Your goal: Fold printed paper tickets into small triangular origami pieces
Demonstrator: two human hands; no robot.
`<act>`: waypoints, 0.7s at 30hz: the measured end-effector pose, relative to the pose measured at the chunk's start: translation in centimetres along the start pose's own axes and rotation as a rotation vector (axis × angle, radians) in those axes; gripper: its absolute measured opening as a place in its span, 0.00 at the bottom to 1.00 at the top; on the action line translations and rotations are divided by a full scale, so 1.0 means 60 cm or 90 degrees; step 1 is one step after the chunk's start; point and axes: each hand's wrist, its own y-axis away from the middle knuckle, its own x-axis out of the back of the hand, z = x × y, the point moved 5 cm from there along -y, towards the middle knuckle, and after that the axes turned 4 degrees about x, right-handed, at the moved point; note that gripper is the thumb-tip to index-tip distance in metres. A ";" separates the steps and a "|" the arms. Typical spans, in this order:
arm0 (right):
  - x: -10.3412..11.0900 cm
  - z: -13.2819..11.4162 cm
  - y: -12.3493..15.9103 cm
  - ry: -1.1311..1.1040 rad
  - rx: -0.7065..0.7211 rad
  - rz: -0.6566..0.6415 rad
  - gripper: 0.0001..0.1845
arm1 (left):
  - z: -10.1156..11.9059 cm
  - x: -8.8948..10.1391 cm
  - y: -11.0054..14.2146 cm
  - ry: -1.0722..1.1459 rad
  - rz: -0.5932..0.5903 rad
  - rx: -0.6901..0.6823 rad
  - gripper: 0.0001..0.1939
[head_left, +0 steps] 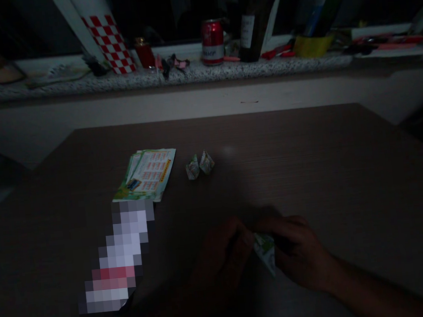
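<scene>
One folded paper pc [267, 250] is pinched btwn our L hand [226, 252] & R hand [300, 249], over the near part of the bench [328, 167]. Farther back we've 2 small folded pcs [207, 163], w/ a stack of printed sheets [151, 172] just to their left.

Bare left grip [226, 249], bare right grip [298, 250], bare forearms [369, 280]

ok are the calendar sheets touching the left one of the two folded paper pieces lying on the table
Apart. The head view shows a strip of tabletop between the calendar sheets' right edge and the left folded paper piece.
</scene>
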 end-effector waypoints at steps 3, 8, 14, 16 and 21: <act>-0.004 -0.004 -0.001 0.016 -0.019 -0.040 0.21 | 0.006 0.002 0.003 -0.047 0.022 -0.028 0.14; -0.016 -0.006 -0.001 -0.003 -0.065 -0.141 0.15 | 0.007 0.002 0.006 -0.089 0.015 -0.058 0.15; -0.026 -0.012 0.001 -0.128 -0.047 -0.192 0.14 | 0.008 -0.004 0.005 -0.093 -0.065 -0.059 0.21; -0.028 -0.012 0.000 -0.170 -0.048 -0.191 0.12 | 0.009 -0.005 0.006 -0.094 -0.071 -0.056 0.20; -0.026 -0.004 0.004 -0.255 -0.102 -0.189 0.05 | -0.004 -0.002 0.010 -0.059 -0.030 -0.021 0.18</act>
